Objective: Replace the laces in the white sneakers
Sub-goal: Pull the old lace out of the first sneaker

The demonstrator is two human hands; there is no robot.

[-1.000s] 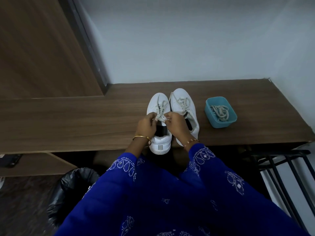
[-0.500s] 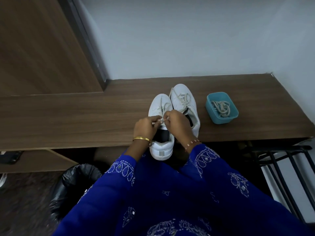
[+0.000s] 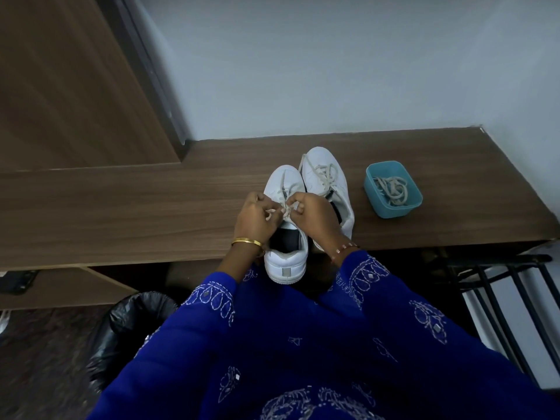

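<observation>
Two white sneakers stand side by side on the wooden shelf (image 3: 121, 213), toes toward the wall. The left sneaker (image 3: 285, 256) hangs its heel over the front edge. My left hand (image 3: 256, 218) and my right hand (image 3: 313, 215) meet over its tongue, each pinching the cream lace (image 3: 286, 211) there. The right sneaker (image 3: 325, 180) lies just behind, its lace loosely bunched on top. A teal tub (image 3: 393, 189) to the right holds a coil of cream laces (image 3: 392, 190).
A bin lined with a black bag (image 3: 133, 331) stands on the floor at lower left. A black metal rack (image 3: 509, 301) is under the shelf's right end. A wooden panel (image 3: 69, 80) rises at the left, a grey wall behind.
Both hands stay on the left sneaker's lace, their fingers working it at the tongue. The camera has tilted, so the shelf sits slightly higher in view.
</observation>
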